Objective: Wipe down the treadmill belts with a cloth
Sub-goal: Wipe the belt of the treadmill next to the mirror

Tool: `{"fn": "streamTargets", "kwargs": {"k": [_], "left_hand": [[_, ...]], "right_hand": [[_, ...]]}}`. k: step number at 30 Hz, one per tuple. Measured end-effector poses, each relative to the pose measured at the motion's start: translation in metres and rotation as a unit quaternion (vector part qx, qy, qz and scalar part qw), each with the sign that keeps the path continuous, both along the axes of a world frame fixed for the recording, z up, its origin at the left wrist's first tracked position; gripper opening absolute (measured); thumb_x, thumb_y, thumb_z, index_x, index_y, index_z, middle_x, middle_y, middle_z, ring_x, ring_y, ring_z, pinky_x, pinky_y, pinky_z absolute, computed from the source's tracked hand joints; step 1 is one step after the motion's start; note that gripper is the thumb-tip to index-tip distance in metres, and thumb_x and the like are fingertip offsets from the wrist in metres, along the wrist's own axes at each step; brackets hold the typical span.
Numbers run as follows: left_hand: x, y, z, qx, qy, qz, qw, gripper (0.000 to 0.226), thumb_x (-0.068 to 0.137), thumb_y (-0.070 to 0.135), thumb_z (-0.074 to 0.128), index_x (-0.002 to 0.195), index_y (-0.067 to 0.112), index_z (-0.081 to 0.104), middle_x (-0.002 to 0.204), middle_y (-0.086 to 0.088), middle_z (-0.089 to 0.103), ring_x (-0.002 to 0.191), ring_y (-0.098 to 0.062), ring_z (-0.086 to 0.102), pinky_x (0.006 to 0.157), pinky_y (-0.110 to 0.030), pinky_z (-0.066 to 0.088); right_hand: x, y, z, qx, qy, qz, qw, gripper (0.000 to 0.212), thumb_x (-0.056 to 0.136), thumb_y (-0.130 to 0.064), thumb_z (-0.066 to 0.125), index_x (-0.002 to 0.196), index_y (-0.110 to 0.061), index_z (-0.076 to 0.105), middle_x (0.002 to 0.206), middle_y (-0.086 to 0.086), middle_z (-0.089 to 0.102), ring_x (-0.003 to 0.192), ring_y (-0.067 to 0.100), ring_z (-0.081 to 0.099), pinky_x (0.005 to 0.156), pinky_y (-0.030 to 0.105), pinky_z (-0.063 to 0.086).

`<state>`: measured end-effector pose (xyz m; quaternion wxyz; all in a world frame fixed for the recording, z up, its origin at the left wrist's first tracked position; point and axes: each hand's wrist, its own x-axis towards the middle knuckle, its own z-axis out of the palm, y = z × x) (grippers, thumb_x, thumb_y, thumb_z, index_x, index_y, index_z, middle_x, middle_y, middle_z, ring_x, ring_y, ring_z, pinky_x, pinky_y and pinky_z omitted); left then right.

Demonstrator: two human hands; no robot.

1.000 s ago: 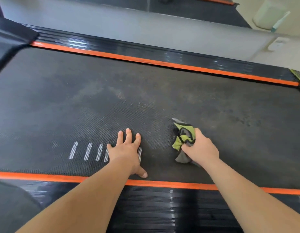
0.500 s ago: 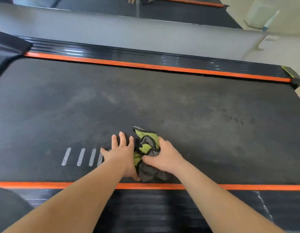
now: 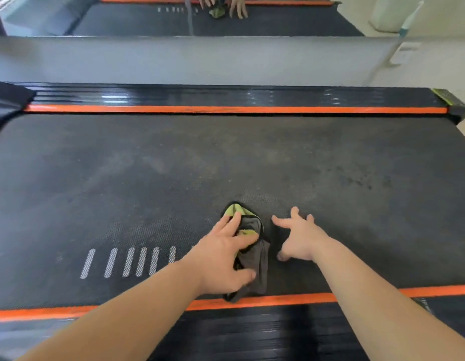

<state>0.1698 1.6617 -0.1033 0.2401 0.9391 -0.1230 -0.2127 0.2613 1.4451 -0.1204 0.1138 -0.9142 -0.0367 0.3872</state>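
Evidently the crumpled grey and lime-green cloth (image 3: 252, 252) was a soft, light thing with no stiffness of its own: it lay bunched in loose folds on the dark textured treadmill belt (image 3: 148, 178), low in the frame and a little right of centre, its lower tip reaching the near orange stripe (image 3: 304, 298) that edges the belt. Such a rag would likely slide easily on the woven surface and fold up under a push, so I judged it best taken from above, with the palm over the thick middle of the bunch and the fingers spread across it to keep it flat while wiping. The left hand (image 3: 223, 256) lay on it in just that way, fingers splayed fairly straight over the upper folds and the thumb set against the lower part, pressing rather than pinching as far as could be seen. The right hand (image 3: 296, 235) was just beside the cloth and apart from it, fingers spread and holding nothing; whether its fingertips touched the belt could not be told. A row of white slanted dashes (image 3: 129, 261) sat to the left of the left wrist. Half a second earlier the right hand had gripped the cloth, with the left flat beside it; a second earlier the left had lain flat on the dashes. The cloth had since passed from the right hand to the left.
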Motion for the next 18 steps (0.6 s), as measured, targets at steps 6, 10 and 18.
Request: {"fn": "streamTargets", "kwargs": {"k": [6, 10, 18], "left_hand": [[0.018, -0.019, -0.018, 0.151, -0.039, -0.026, 0.987, 0.08, 0.079, 0.059, 0.067, 0.148, 0.047, 0.029, 0.141, -0.002, 0.032, 0.13, -0.031, 0.029, 0.099, -0.047, 0.05], [0.04, -0.01, -0.02, 0.173, -0.065, -0.025, 0.983, 0.062, 0.087, 0.053, 0.059, 0.144, 0.041, 0.037, 0.131, -0.003, 0.038, 0.124, -0.03, 0.038, 0.093, -0.045, 0.052], [0.071, -0.02, -0.037, 0.188, -0.053, 0.247, 0.949, 0.065, 0.087, 0.068, 0.046, 0.143, 0.036, 0.038, 0.139, -0.008, 0.039, 0.126, -0.035, 0.035, 0.099, -0.049, 0.04]], "right_hand": [[0.007, -0.013, 0.002, -0.015, -0.021, 0.025, 0.999, 0.092, 0.08, -0.035, 0.074, 0.158, -0.05, 0.027, 0.172, -0.008, -0.008, 0.159, 0.028, 0.0, 0.122, 0.047, 0.029], [0.002, -0.007, -0.007, -0.055, -0.028, 0.045, 0.997, 0.101, 0.077, -0.046, 0.076, 0.159, -0.051, 0.018, 0.171, -0.008, -0.016, 0.158, 0.032, -0.007, 0.119, 0.054, 0.033], [0.007, -0.009, -0.006, -0.048, -0.01, 0.051, 0.997, 0.103, 0.077, -0.051, 0.079, 0.159, -0.052, 0.017, 0.17, -0.01, -0.02, 0.158, 0.03, -0.011, 0.12, 0.053, 0.033]]}}
